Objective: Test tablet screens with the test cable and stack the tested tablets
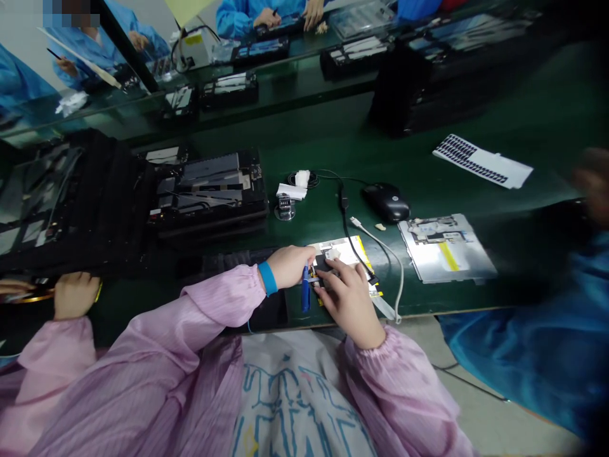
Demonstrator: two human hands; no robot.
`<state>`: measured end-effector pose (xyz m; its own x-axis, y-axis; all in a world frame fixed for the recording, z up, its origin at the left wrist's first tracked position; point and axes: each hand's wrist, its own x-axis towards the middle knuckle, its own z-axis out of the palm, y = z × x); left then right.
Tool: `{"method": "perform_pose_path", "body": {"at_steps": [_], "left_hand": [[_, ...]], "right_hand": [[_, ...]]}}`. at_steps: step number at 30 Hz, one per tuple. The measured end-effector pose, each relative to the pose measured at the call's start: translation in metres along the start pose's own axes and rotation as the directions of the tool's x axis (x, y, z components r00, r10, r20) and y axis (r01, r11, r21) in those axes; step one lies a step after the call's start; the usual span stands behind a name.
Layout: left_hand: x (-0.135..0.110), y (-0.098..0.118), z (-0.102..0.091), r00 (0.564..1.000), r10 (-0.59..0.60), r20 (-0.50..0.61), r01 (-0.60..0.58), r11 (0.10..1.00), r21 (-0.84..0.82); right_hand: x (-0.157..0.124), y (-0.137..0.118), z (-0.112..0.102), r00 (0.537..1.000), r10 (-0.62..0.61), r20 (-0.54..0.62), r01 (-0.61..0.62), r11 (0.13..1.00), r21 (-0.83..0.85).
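Note:
My left hand [290, 266], with a blue wristband, is closed round a blue pen-like tool [305, 293] that points down toward the table's near edge. My right hand [349, 298] lies beside it with its fingers stretched flat. Its index finger presses on a small black part of a flat device [343, 249] with a white top and yellow edges. Both hands meet over this device on the green table [333, 146]. A black cable [346, 222] runs across the device.
A black mouse [386, 202], a white cable [385, 249] and a silver panel [445, 247] lie to the right. Black trays [209, 190] stand at left, a small metal counter [284, 207] beside them. Another person's hand [73, 295] rests far left. A blue-coated person [523, 355] stands at right.

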<state>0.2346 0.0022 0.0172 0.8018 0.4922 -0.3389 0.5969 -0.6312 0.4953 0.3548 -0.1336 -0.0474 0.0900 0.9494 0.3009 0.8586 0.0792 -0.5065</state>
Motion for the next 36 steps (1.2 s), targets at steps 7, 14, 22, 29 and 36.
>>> {"method": "perform_pose_path", "body": {"at_steps": [7,14,22,29,36], "left_hand": [[-0.0006,0.0050,-0.0010,0.999,-0.003,0.041,0.000,0.997,0.081],[-0.0009,0.0056,0.0024,1.000,-0.005,0.024,0.002,0.995,0.095],[-0.0013,0.0062,0.0025,0.999,-0.010,0.031,0.007,0.994,0.106],[-0.0013,0.0049,0.0041,1.000,-0.003,0.028,0.000,0.995,0.097],[-0.0010,0.0042,0.0050,0.999,0.011,0.034,-0.015,0.993,0.116]], "right_hand": [[-0.0014,0.0000,-0.0016,1.000,0.002,0.009,-0.002,1.000,0.021],[-0.0015,0.0001,-0.0015,1.000,0.000,0.022,0.000,1.000,-0.003],[-0.0011,-0.0052,-0.0030,0.996,-0.024,0.090,0.039,0.984,-0.175],[-0.0034,-0.0037,-0.0012,0.995,-0.033,0.093,0.048,0.986,-0.161],[-0.0011,-0.0059,-0.0026,0.994,-0.068,0.087,0.087,0.967,-0.238]]}}
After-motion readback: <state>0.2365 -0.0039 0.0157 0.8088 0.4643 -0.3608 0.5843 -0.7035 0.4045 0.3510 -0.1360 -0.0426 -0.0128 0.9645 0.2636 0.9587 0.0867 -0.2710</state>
